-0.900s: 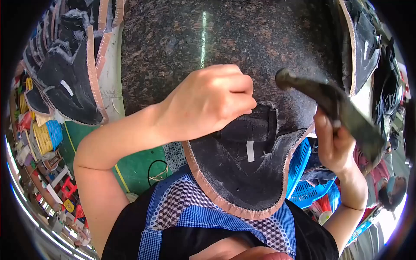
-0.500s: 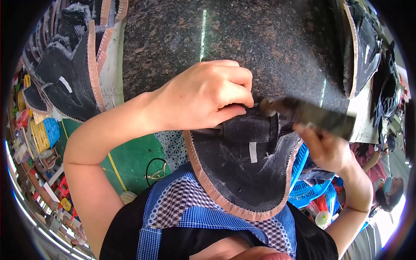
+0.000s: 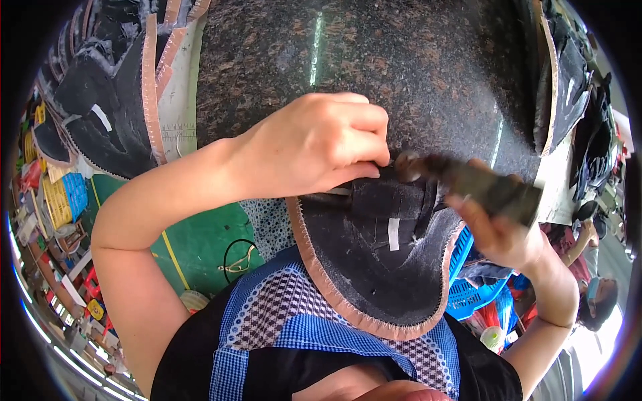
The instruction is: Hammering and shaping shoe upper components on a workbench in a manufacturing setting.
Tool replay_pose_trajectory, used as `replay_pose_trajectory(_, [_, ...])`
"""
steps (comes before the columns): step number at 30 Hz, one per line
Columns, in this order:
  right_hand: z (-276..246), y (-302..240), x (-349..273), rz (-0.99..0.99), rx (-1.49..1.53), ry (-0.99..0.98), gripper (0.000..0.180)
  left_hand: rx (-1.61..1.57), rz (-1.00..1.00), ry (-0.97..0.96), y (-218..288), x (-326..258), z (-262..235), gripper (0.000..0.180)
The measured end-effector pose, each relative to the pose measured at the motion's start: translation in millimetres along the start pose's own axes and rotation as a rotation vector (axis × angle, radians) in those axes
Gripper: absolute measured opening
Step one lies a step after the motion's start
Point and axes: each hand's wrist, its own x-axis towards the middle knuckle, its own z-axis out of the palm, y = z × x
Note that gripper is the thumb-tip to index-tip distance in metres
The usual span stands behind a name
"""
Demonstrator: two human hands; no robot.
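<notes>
Hammer (image 3: 498,190) is lower and nearer the left hand (image 3: 328,144) than 0.9 s ago, when it was raised off to the right. Right hand (image 3: 501,237) is clamped round it; motion blur, so can't tell if its head touches anything. Left fingers curl together at the top edge of the black piece (image 3: 361,267); tips hidden, can't tell if they pinch it. Piece lies at the near edge of the speckled slab (image 3: 361,53), pink-rimmed curved end hanging toward the person, white tab (image 3: 394,234) near its middle. Left hand blocks its upper left; hammer and right hand block part of its upper right. Its lower end covers part of the blue checked apron (image 3: 317,334). Similar pieces are heaped left (image 3: 127,137) of the slab, more (image 3: 565,87) along its right side. Blue basket (image 3: 471,301) sits below the right hand, partly hidden by piece and forearm. Black cable (image 3: 227,257) loops over green floor (image 3: 200,234), lower left. Another person (image 3: 598,301) is at far right.
</notes>
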Motion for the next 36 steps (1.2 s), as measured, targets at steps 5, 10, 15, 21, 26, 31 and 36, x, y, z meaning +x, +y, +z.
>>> replay_pose_trajectory(5, [-3.7, -4.6, 16.0, 0.242, 0.314, -0.179, 0.018, 0.292, 0.159, 0.03, 12.5, -17.2, 4.3, 0.022])
replay_pose_trajectory(10, [-7.2, -13.0, 26.0, 0.142, 0.024, -0.026, 0.016, 0.351, 0.17, 0.121, 15.2, -23.6, 12.9, 0.022])
replay_pose_trajectory(15, [14.0, -8.6, 15.7, 0.246, 0.303, -0.056, 0.012, 0.161, -0.04, 0.199, 11.6, -31.2, 6.9, 0.024])
replay_pose_trajectory(21, [11.0, -8.4, 24.8, 0.165, 0.134, -0.126, 0.022, 0.296, -0.024, 0.326, 18.3, -39.3, 24.7, 0.027])
replay_pose_trajectory(26, [22.8, -9.4, 16.5, 0.23, 0.27, -0.038, 0.013, 0.376, -0.087, 0.403, 27.7, -43.6, 28.6, 0.03])
replay_pose_trajectory(31, [18.7, -14.5, 27.8, 0.37, 0.289, 0.023, 0.012, 0.339, -0.129, 0.442, 29.7, -47.7, 37.8, 0.029])
replay_pose_trajectory(36, [16.9, -15.2, 18.1, 0.356, 0.133, -0.158, 0.011, 0.376, -0.121, 0.463, 34.3, -48.3, 43.3, 0.025])
